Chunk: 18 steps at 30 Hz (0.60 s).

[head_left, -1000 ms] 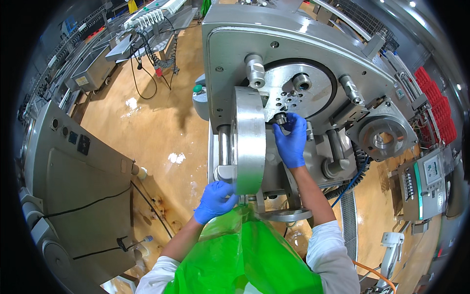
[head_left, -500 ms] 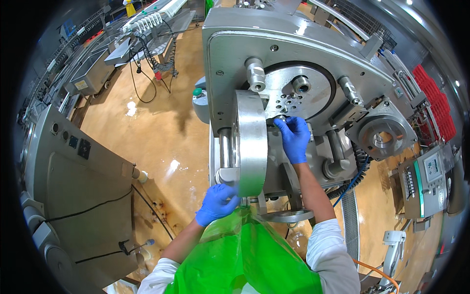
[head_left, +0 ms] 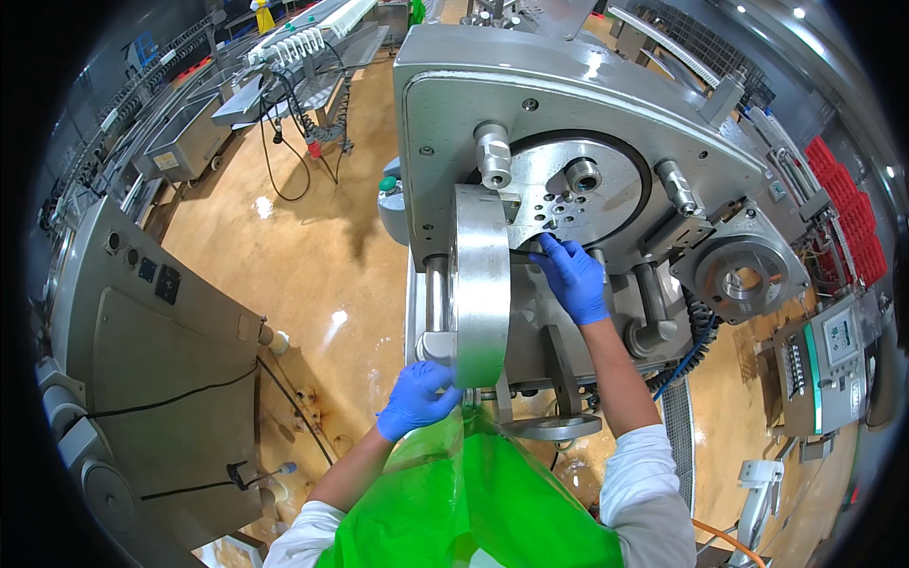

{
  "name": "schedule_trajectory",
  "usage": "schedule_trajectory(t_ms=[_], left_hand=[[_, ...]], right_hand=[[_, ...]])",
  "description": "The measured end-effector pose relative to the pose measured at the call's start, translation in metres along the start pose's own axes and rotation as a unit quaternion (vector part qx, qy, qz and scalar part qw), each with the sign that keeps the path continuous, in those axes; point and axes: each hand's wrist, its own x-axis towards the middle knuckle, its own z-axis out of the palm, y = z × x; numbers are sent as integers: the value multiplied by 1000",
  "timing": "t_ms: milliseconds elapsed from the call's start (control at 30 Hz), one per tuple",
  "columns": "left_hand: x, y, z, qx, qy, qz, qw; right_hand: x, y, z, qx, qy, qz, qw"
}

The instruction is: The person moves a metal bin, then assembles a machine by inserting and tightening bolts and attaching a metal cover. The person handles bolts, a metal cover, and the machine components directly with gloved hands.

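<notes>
The left hand (head_left: 417, 398) in its blue glove is clamped around the lower edge of the swung-open round steel door (head_left: 480, 284), apparently steadying it. The right hand (head_left: 571, 277) reaches past it to the perforated steel disc (head_left: 568, 194) in the machine housing (head_left: 454, 104), fingers pinched narrow on a dark thin part at the disc's lower rim. A green apron (head_left: 473, 511) hangs below.

Brushed steel door (head_left: 480, 284), glossy plastic apron (head_left: 473, 511)
</notes>
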Motion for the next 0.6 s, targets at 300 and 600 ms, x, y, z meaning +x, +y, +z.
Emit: schedule_trajectory(t_ms=[300, 600], left_hand=[[-4, -8, 2, 23, -13, -2, 1000], [-3, -7, 2, 32, -11, -4, 999]], right_hand=[[39, 21, -36, -122, -138, -217, 959], [42, 16, -41, -31, -155, -130, 979]])
